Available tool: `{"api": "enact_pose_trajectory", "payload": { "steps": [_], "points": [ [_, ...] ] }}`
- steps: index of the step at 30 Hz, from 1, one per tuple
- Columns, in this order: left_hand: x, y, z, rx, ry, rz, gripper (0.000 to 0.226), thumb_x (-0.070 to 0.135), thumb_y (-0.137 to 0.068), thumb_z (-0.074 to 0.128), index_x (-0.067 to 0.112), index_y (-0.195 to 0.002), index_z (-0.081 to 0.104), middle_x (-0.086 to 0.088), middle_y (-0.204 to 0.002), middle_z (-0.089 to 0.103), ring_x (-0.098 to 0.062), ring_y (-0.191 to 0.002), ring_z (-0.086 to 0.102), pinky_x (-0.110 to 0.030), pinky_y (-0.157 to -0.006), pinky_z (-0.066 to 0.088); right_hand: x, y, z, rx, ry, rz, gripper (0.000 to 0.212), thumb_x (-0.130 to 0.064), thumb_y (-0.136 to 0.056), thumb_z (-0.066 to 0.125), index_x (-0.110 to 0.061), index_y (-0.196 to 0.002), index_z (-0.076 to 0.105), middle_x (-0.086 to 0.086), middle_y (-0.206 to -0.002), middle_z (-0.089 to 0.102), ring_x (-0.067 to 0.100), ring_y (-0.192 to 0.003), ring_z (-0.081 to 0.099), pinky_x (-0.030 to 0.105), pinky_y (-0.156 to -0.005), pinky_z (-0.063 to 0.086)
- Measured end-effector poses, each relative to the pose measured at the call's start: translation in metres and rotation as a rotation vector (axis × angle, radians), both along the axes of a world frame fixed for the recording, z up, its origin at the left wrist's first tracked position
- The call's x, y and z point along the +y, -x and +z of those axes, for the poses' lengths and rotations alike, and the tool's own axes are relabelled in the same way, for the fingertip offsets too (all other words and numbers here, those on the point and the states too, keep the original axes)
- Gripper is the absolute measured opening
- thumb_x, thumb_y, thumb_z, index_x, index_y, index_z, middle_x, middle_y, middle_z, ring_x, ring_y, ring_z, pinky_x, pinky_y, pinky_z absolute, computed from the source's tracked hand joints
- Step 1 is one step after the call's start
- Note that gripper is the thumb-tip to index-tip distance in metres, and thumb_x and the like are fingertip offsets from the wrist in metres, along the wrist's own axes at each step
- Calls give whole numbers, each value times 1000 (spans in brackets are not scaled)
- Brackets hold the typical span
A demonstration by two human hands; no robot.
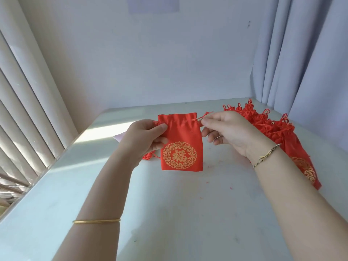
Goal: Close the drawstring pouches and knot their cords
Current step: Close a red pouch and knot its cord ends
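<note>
Left hand (145, 137) grips the pouch (181, 146) at its left edge; right hand (228, 132) pinches the cord (204, 116). Pouch pile (282, 136) lies right; table (178, 213) front bare.

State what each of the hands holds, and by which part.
Left hand grips the red satin drawstring pouch by its upper left edge; right hand pinches its red cord.

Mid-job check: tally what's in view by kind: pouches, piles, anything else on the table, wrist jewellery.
Red pouch, gripped by left hand, its cord pinched by right hand: 1
Heap of red pouches, too overlapped to count singly: 1
Red cloth part-hidden behind the left hand: 1
Pale pink scrap: 1
Gold bangle, left forearm; gold bracelet, right wrist: 2
Total: 6
</note>
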State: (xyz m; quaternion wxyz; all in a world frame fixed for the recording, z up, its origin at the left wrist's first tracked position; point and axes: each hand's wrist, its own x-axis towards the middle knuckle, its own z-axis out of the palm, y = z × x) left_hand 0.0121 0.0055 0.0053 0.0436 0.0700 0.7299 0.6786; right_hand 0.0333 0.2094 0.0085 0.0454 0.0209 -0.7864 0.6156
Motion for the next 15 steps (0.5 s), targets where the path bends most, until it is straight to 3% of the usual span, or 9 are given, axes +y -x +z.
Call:
{"api": "enact_pose_trajectory", "payload": {
  "steps": [6, 11, 15],
  "points": [
    [-1, 2, -1, 3, 31, 29, 14, 13, -90, 60, 9, -77, 61, -3, -53, 60, -5, -42, 55, -14, -45, 47, -3, 0, 1, 119, 63, -67, 13, -29, -88, 61, -20, -96, 66, 1, -74, 64, 9, -57, 54, 21, -52, 44],
    [1, 2, -2, 9, 14, 22, 13, 12, -90, 60, 8, -77, 61, -3, -55, 60, -5, -43, 55, -14, -47, 48, 0, 5, -5, 192, -15, -130, 12, -7, -88, 60, 0, -92, 69, 4, -67, 63, 1, -47, 54, 16, -49, 47],
    [1, 4, -3, 29, 78, 36, 7, 13, -89, 62, 7, -86, 64, -2, -57, 63, -7, -48, 56, -16, -50, 49, 4, 7, -8, 209, -98, -156, 11, 1, -85, 60, -3, -91, 69, 4, -67, 63, 5, -52, 59, 15, -52, 51]
  ]
}}
